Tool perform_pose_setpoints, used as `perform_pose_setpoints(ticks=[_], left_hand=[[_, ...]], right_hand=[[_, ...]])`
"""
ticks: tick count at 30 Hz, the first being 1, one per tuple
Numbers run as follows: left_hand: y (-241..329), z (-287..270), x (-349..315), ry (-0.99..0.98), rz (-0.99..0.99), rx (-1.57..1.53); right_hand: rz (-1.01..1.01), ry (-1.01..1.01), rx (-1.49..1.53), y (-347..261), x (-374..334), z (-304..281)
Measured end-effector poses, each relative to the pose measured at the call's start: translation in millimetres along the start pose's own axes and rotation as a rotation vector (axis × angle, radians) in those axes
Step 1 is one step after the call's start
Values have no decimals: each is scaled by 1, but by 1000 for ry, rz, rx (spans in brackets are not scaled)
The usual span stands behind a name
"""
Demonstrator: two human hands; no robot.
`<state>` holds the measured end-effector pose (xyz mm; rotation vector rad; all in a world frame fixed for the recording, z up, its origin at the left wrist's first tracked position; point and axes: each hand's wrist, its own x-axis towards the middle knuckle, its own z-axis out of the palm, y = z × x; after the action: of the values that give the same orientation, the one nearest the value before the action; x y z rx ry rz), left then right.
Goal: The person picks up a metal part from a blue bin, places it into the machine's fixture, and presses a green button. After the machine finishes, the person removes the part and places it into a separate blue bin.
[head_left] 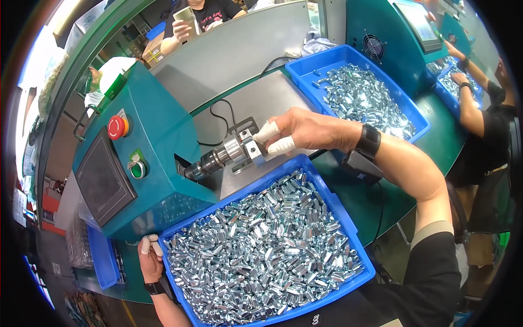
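Observation:
My right hand [305,132], white covers on its fingertips, reaches across to a metal clamping fixture [251,150]. Its thumb and finger are closed in a pinch at the fixture's end; whatever is between them is hidden. A steel spindle [204,166] comes out of the teal machine [150,109] and lines up with the fixture. Down at the left, my left hand [151,256] has curled fingers, also covered in white, beside the near bin's corner; I cannot see what they hold. That blue bin [340,210] is heaped with shiny hexagonal metal pieces [261,245].
A second blue bin [294,70] with similar pieces stands beyond my right forearm. The machine carries a red knob [116,127], a green button [138,169] and a dark screen [103,177]. A black cable [218,114] lies behind the fixture. Other people sit across and at the right.

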<state>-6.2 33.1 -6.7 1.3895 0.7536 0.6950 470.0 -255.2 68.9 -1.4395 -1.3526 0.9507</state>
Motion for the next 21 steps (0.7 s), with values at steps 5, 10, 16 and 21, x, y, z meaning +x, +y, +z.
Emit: perform_pose_setpoints(ticks=[5, 10, 16, 21], left_hand=[[-2, 0, 1, 3, -10, -15], [-3, 0, 1, -4, 6, -20], [1, 3, 0, -16, 5, -17], [3, 6, 0, -31, 10, -7]], right_hand=[[0, -4, -18, 1, 1, -2], [-2, -18, -2, 0, 2, -1], [-5, -27, 39, -1, 2, 1], [-17, -32, 25, -1, 1, -2]])
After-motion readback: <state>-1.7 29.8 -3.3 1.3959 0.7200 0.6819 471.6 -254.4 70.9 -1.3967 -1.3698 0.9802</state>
